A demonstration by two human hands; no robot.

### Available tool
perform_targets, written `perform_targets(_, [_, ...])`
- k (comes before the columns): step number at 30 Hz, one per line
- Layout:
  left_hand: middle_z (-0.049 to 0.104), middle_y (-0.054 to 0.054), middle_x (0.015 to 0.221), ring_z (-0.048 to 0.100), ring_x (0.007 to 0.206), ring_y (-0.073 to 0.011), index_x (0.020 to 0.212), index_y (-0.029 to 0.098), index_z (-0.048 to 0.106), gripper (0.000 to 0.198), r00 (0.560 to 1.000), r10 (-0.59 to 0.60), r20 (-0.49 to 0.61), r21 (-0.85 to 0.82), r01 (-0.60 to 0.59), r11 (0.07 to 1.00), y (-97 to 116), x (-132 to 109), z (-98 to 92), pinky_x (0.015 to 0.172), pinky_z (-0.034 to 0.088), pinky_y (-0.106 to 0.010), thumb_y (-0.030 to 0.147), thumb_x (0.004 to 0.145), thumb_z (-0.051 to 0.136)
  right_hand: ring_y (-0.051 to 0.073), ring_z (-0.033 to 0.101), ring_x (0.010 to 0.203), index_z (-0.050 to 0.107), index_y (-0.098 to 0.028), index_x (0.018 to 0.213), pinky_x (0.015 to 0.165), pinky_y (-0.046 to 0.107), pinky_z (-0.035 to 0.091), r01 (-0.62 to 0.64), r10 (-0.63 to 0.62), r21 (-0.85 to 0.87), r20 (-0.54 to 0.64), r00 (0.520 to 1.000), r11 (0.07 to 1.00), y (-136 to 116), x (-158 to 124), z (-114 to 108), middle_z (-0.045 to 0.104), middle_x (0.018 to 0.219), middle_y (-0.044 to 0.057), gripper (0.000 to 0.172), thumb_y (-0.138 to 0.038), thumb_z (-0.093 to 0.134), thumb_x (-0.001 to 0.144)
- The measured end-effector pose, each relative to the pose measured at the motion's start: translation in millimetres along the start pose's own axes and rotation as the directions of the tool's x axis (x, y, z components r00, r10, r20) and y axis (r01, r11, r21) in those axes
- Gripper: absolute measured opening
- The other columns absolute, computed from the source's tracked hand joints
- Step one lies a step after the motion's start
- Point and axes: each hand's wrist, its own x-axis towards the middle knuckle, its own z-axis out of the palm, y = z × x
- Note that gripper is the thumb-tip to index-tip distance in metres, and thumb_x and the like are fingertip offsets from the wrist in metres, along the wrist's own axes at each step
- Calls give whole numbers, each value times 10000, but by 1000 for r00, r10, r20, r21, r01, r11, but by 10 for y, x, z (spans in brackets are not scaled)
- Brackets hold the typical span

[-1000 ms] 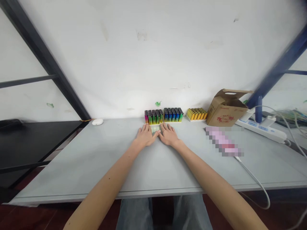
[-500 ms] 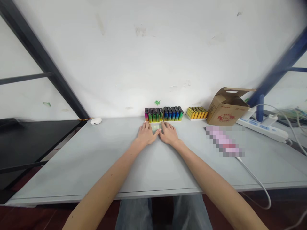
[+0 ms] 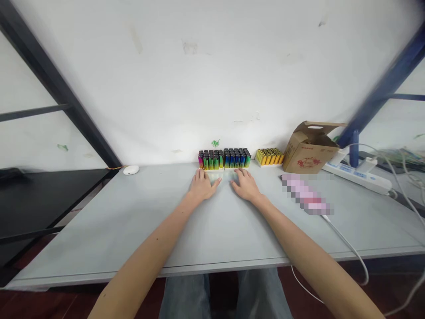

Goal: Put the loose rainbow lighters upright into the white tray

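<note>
Two blocks of upright lighters stand side by side against the wall: a pink-to-green block (image 3: 211, 160) on the left and a blue-green block (image 3: 237, 158) on the right. My left hand (image 3: 202, 185) rests at the front edge of the left block, fingers apart and thumb stretched to the right, holding nothing. Just in front of the right block, my right hand (image 3: 245, 185) lies with its fingers spread and nothing in it. Further right, a block of yellow lighters (image 3: 269, 157) sits in a white tray, apart from both hands.
An open cardboard box (image 3: 308, 150) stands at the back right, beside a white power strip (image 3: 358, 176) with cables. A pixelated pink object (image 3: 307, 194) with a white cable lies in front. A white case (image 3: 131, 169) is at the back left of the grey table (image 3: 133, 221).
My right hand has moved right, away from my left hand and the junction of the two blocks. My left hand has stayed at the left block. The view has shifted slightly.
</note>
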Motion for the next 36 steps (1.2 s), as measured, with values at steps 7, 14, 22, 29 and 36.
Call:
perform_targets(7, [244, -228, 1555, 194, 1450, -338, 1438, 70, 350, 769, 997, 71, 1, 45, -71, 996, -65, -214, -55, 1138, 169, -535, 628, 940, 176, 281, 357, 1378, 359, -93, 1450, 1129, 413, 289, -24, 26, -46, 43, 999, 999, 22, -21, 15, 376, 1522, 127, 611, -424, 389, 938])
perform_targets(14, [399, -184, 1469, 278, 1398, -334, 1333, 131, 483, 602, 982, 187, 8, 43, -187, 981, -50, -415, -134, 1117, 205, -549, 536, 972, 221, 285, 312, 1407, 314, -114, 1480, 1133, 428, 266, -36, 46, -122, 80, 996, 992, -38, -38, 17, 310, 1564, 103, 632, -463, 333, 953])
perform_targets(22, [418, -188, 1438, 306, 1374, -322, 1307, 142, 486, 560, 978, 210, -1, 25, -210, 977, -17, -494, -128, 1105, 226, -533, 513, 980, 224, 288, 282, 1427, 310, -116, 1479, 1133, 430, 253, -64, 79, -153, 95, 992, 986, -35, -23, 31, 253, 1581, 138, 653, -501, 319, 952])
perform_targets(29, [446, -179, 1406, 333, 1354, -317, 1270, 155, 506, 517, 979, 202, -18, 8, -202, 979, -25, -477, -119, 1088, 254, -522, 497, 982, 247, 301, 351, 1378, 330, -103, 1460, 1107, 431, 287, -94, 102, -142, 51, 993, 985, -46, 18, 28, 324, 1549, 135, 646, -485, 350, 939])
perform_targets(36, [480, -168, 1364, 363, 1331, -304, 1240, 161, 522, 473, 981, 193, -16, -11, -193, 981, -5, -486, -169, 1077, 284, -506, 468, 985, 269, 321, 476, 1204, 472, -105, 1334, 995, 424, 370, -219, 217, -190, -33, 976, 957, -96, 101, 18, 493, 1345, 193, 539, -454, 371, 935])
